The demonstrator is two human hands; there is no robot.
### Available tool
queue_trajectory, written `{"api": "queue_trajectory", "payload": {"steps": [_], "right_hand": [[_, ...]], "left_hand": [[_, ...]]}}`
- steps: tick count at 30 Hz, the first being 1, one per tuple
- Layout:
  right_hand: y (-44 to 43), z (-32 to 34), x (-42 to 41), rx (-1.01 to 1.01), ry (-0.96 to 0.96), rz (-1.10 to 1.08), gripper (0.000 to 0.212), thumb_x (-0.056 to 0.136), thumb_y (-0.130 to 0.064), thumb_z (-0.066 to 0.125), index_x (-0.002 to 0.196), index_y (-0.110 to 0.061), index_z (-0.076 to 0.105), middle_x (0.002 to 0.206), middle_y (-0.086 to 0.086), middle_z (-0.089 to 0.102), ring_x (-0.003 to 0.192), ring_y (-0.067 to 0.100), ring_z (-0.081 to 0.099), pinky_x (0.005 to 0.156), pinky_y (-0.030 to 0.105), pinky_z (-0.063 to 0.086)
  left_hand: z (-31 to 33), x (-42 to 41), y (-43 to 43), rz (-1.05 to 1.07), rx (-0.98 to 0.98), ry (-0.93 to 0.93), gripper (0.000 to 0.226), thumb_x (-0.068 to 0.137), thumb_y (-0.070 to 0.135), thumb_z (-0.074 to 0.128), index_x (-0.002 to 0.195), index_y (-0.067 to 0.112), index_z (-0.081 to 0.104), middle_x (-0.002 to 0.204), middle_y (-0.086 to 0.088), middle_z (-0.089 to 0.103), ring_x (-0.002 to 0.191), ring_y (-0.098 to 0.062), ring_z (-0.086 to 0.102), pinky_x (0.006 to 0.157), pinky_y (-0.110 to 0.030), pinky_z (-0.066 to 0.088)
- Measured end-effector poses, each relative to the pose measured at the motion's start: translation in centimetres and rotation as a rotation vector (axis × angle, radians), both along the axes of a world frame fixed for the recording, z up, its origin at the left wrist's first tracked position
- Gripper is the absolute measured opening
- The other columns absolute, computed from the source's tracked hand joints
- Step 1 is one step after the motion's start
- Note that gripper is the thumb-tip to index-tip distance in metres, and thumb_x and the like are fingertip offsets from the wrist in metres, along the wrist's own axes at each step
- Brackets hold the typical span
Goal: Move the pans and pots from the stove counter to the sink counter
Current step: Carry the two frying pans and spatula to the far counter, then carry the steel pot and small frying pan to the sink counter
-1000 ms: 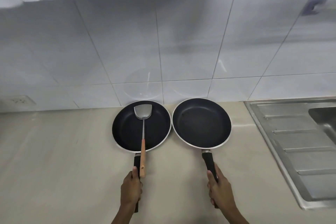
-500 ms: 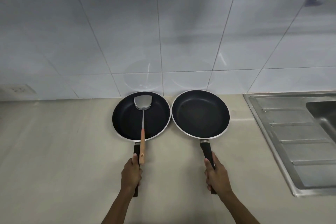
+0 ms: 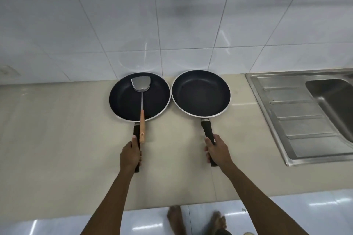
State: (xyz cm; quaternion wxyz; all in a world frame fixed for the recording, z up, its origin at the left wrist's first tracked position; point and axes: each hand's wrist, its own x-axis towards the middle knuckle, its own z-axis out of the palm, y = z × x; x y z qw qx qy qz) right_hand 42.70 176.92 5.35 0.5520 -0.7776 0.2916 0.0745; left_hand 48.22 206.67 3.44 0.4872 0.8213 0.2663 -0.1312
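Along the beige counter (image 3: 57,129), under a wall of pale tiles (image 3: 114,15), two dark frying pans are sitting side by side, their rims nearly touching, just left of the steel sink (image 3: 305,116) and its ribbed draining board. This looks to be the sink side already, so the pans are probably being set down rather than picked up, though I cannot tell whether their bases are resting on the surface.

Both pans are stiff metal with a slick dark coating and a bright rim, so they are not going to flex, and they are probably moderate in weight with most of it out at the bowl. That makes the long black handles the sensible place to hold, well back, with the wrists bracing against the nose tipping down.

The left pan (image 3: 126,99) is carrying a loose metal spatula (image 3: 141,97) with a wooden grip, its blade lying in the bowl and its grip hanging over the rim above the pan's handle. It is likely to slide or clatter if the pan is tilting. The right pan (image 3: 200,93) is holding nothing.

The left hand (image 3: 130,155) is wrapping closed around the left pan's handle, thumb lying along the top. The right hand (image 3: 216,151) is closing likewise around the right pan's handle.
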Motion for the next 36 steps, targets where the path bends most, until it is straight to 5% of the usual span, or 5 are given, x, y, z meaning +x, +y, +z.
{"api": "queue_trajectory", "payload": {"steps": [7,12,20,25,36], "right_hand": [[-0.2,-1.3,-6.2,0.103,-0.001,-0.005,0.021,0.100,-0.028,0.060,0.093,-0.009,0.058,0.069,0.009,0.066,0.042,0.016,0.056,0.042,0.031,0.054],[-1.6,-1.0,-11.3,0.023,-0.011,0.149,0.015,0.100,-0.021,0.057,0.113,-0.013,0.059,0.084,0.011,0.070,0.056,0.015,0.063,0.048,0.030,0.054],[-9.7,0.1,-28.2,-0.846,-0.267,0.655,0.043,0.097,-0.031,0.056,0.133,-0.008,0.062,0.124,0.011,0.070,0.112,0.035,0.066,0.092,0.044,0.052],[-19.3,1.9,-38.6,-1.097,-0.298,0.519,0.048,0.095,-0.041,0.057,0.135,-0.015,0.063,0.136,0.005,0.066,0.126,0.032,0.061,0.101,0.055,0.049],[-40.4,7.7,-55.8,-1.153,0.075,-0.004,0.056,0.102,-0.047,0.041,0.150,-0.018,0.046,0.153,0.004,0.050,0.144,0.029,0.042,0.115,0.058,0.034]], "left_hand": [[-0.5,-8.6,-0.1,0.095,0.033,-0.013,0.082,0.093,0.077,0.028,0.074,0.006,0.065,0.069,-0.014,0.066,0.066,-0.035,0.063,0.075,-0.051,0.056],[0.7,-16.0,-3.6,-0.094,0.306,-0.029,0.067,0.095,0.072,0.029,0.079,0.016,0.062,0.085,-0.010,0.070,0.086,-0.034,0.064,0.083,-0.044,0.053],[2.3,-29.8,-19.7,-0.894,0.687,-0.514,0.049,0.090,0.054,0.063,0.105,0.008,0.075,0.102,-0.010,0.078,0.092,-0.032,0.073,0.083,-0.043,0.056],[3.9,-36.6,-31.7,-1.165,0.586,-0.741,0.064,0.096,0.061,0.048,0.133,0.012,0.066,0.142,-0.008,0.064,0.133,-0.028,0.057,0.112,-0.048,0.042],[8.8,-44.8,-59.2,-1.678,0.526,-0.916,0.083,0.094,0.069,0.000,0.160,0.025,0.025,0.169,0.002,0.018,0.157,-0.018,0.010,0.127,-0.043,0.010]]}}
